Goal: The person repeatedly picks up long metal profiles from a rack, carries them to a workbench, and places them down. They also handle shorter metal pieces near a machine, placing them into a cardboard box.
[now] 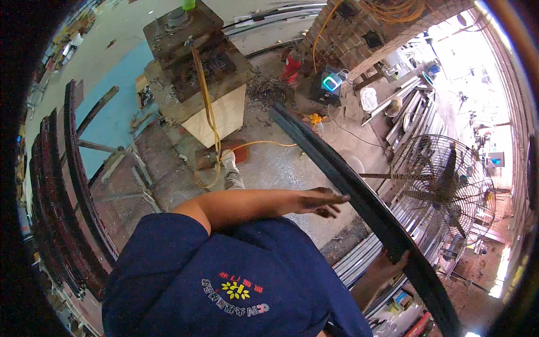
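A long dark profile (359,188), like a metal channel or frame bar, runs slantwise from the middle of the head view to the lower right. My right hand (388,265) grips its nearer stretch, fingers partly hidden behind it. Across my body reaches my left arm; my left hand (321,202) is open, fingers stretched toward the bar. Its fingertips lie at the bar's left edge, and I cannot tell if they touch. Both hands look darkened.
A large caged fan (443,191) stands right of the bar. Ahead left is a blocky workbench (193,78) with a yellow strap (206,106) hanging off it. Dark bars (73,168) rest in a row at left. Metal lengths (404,104) lie back right; a yellow hose (261,142) crosses the floor.
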Tool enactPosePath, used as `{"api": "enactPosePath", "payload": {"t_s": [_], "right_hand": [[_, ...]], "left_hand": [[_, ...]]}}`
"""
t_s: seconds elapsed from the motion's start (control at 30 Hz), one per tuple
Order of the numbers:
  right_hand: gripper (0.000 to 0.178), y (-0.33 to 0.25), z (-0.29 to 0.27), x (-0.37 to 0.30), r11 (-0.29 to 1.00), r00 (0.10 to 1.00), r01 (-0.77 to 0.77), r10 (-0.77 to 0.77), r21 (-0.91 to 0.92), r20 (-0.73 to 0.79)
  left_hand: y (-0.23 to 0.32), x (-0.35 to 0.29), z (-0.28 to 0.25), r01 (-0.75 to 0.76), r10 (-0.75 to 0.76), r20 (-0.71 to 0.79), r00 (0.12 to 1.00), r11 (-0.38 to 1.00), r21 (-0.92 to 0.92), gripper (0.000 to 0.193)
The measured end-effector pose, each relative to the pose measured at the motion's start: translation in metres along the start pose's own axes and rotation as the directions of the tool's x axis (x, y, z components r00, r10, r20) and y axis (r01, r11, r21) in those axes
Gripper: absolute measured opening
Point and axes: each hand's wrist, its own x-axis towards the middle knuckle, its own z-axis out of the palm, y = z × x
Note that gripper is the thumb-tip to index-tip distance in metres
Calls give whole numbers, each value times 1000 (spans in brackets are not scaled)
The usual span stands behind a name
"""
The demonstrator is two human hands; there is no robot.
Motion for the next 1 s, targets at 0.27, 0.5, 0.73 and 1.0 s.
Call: {"api": "enactPosePath", "payload": {"t_s": [0.27, 0.5, 0.73, 1.0], "right_hand": [[51, 11, 48, -80, 947, 948, -302, 310, 111, -68], [36, -27, -20, -127, 484, 775, 63, 528, -873, 349], [35, -37, 80, -90, -353, 841, 499, 419, -791, 343], [25, 43, -28, -49, -198, 757, 523, 554, -829, 346]], "left_hand": [[6, 3, 3, -241, 238, -59, 969, 876, -418, 56], [1, -13, -27, -158, 121, -120, 985, 913, -376, 61], [-6, -24, -29, -118, 78, -120, 990, 920, -375, 63], [37, -88, -101, 222, -223, 8, 975, 973, 57, 67]]}}
